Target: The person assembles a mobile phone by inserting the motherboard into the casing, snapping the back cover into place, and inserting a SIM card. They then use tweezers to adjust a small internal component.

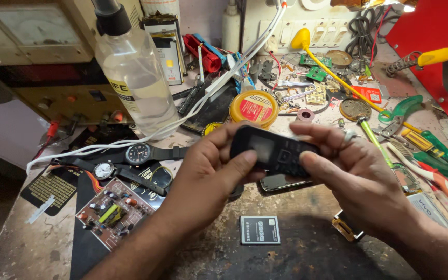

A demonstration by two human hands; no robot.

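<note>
Both hands grasp a small black phone [275, 151]: left hand [211, 173] thumb on its screen, right hand [361, 176] steadying; even pressure suits best.

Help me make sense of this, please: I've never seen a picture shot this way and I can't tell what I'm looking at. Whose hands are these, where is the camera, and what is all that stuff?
There is one picture, taken by a camera worn on a person's head and looking down, so the two bare hands are that person's own. The left hand and right hand together hold a small black keypad phone above a cluttered workbench.

On the bench in front of the hands lies a flat grey phone battery. To the left are two wristwatches and a brown circuit board. Behind them stands a clear spray bottle, with a white cable running past it. A round yellow tin sits behind the phone. On the right lie screwdrivers and tweezers.
</note>
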